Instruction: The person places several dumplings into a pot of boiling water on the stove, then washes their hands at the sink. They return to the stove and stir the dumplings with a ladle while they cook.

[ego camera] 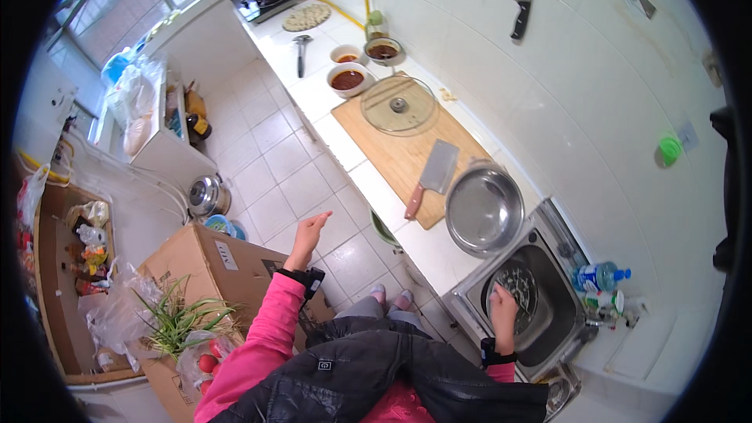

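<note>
My left hand (309,239) is raised over the tiled floor beside the cardboard box. It holds nothing that I can see, its fingers loosely bent. At the sink, my right hand (503,309) is closed at the near-left rim of a dark round pan (523,288), which looks tilted and has pale streaks inside. My fingers hide that part of the rim. The pan is over the steel sink basin (555,311). On the counter beside the sink sits an empty-looking steel bowl (484,210). A cleaver (437,167) with a reddish handle lies on the wooden cutting board (376,135).
A glass lid (399,104) rests on the board's far end. Beyond are bowls of red sauce (347,79), a ladle (301,53) and a hob (264,0). Bottles (599,277) stand behind the sink. The cardboard box (229,264) carries green onions (176,317) and bagged tomatoes (207,363).
</note>
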Available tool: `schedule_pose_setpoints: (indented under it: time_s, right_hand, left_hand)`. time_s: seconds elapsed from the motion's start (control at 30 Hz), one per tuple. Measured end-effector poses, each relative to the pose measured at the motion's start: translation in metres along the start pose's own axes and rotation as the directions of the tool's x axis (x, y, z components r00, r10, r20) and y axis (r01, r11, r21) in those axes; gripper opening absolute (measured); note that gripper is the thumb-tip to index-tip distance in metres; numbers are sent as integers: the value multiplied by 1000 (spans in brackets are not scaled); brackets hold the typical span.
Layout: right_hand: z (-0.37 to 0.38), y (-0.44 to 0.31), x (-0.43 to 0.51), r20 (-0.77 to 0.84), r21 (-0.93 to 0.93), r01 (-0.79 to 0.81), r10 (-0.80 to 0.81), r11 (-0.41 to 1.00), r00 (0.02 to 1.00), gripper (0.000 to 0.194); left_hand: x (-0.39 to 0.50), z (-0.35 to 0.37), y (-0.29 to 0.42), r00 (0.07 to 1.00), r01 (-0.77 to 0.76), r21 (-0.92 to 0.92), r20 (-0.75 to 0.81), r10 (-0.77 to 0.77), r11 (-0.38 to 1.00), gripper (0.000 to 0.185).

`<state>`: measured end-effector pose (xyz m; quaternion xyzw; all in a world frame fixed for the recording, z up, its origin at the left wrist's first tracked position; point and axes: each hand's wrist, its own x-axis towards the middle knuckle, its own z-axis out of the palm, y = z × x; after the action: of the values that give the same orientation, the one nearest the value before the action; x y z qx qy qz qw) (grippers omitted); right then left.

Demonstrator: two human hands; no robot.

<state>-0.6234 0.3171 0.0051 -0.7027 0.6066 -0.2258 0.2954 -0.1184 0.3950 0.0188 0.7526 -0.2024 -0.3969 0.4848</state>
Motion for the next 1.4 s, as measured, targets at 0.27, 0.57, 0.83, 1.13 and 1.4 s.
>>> schedule_pose_setpoints:
  time_s: [0.27,0.57,0.83,1.13,1.4]
  right_hand:
    - [123,-158,74,302,336,183,-289,924,909,41]
    - [133,-211,231,-83,30,374,-371,927,925,27]
    - [78,-157,391,87,-358,-343,397,868,914,30]
    - [132,-66,464,17,-691,-331,472,642,881,29]
    - [157,-2,481,47,-747,-276,462,605,886,25]
  left_hand:
    - [36,-108,-29,964,119,-153,-219,-151,981,63]
    - [118,-168,-10,990,108,-261,-59,-127,959,49]
    - [170,-180,18,985,141,-370,-42,-168,918,55]
    - [203,-189,76,984,107,-340,-100,-149,934,48]
    - [224,-149,135,995,61,-248,-62,-79,967,49]
